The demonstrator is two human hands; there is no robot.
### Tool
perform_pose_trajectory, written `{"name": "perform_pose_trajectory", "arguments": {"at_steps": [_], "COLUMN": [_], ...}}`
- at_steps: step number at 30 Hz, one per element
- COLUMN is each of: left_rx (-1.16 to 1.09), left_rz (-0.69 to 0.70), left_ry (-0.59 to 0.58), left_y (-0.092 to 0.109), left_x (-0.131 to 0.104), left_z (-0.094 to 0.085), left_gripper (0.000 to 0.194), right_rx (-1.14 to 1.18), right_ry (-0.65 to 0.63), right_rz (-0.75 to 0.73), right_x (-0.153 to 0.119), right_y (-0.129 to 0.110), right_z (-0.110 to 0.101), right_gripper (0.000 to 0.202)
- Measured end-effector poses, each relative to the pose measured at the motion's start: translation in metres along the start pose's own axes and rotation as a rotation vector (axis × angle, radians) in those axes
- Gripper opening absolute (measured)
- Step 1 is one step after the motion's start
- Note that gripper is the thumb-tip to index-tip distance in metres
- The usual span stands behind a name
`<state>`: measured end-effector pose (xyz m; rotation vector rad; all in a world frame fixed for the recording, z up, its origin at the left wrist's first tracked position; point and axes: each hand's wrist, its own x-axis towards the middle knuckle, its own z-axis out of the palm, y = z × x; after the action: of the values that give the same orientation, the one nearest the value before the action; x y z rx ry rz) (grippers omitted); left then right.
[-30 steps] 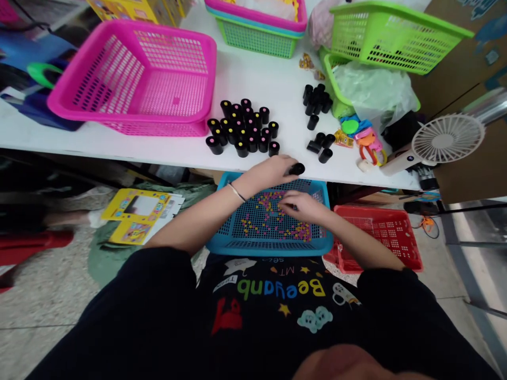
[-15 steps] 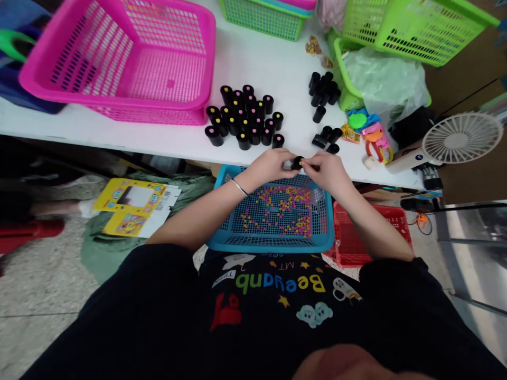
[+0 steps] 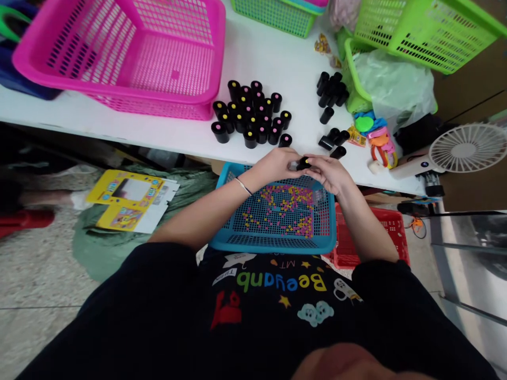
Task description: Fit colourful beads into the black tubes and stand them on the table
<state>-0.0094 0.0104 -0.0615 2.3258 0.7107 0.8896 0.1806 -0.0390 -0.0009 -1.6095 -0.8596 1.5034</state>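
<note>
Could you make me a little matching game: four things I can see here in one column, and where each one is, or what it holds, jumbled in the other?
1. Blue basket
2. Pink basket
3. Fan
4. Small black cylinder

A. Between left hand and right hand
B. Holds pink and yellow pieces
C. Table's left side
D. Table's right end

1-B, 2-C, 3-D, 4-A

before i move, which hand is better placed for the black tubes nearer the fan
Right, I'd judge: your right hand is close to the nearest tube, with only fingertips at the yellow end of the held tube. Your left hand is farther off and seems to grip the held tube.
</note>
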Motion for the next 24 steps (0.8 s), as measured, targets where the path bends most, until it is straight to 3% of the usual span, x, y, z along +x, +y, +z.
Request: {"name": "perform_pose_trajectory", "arguments": {"at_steps": [8,14,20,24], "left_rx": [0.02,0.05,0.06,0.1], "left_rz": [-0.042,-0.048,-0.175,-0.285], "left_ry": [-0.027,-0.018,-0.038,-0.073], "left_y": [-0.003,-0.004,0.006,0.03], "left_x": [0.001,0.004,0.006,0.004], "left_z": [0.001,0.002,0.0,-0.009], "left_gripper": [0.018,0.024,0.02,0.053], "right_rx": [-0.053,0.055,0.061,0.043], "right_ry": [0.015,-0.03,0.007,-0.01], "right_rz": [0.022,0.034,0.009,-0.025], "right_x": [0.005,0.001,0.008,0.004], "right_y": [-0.01,-0.011,-0.003,0.0], "right_z": [0.007,0.006,0.008,0.01], "right_gripper": [0.009,0.007,0.011,0.023]}}
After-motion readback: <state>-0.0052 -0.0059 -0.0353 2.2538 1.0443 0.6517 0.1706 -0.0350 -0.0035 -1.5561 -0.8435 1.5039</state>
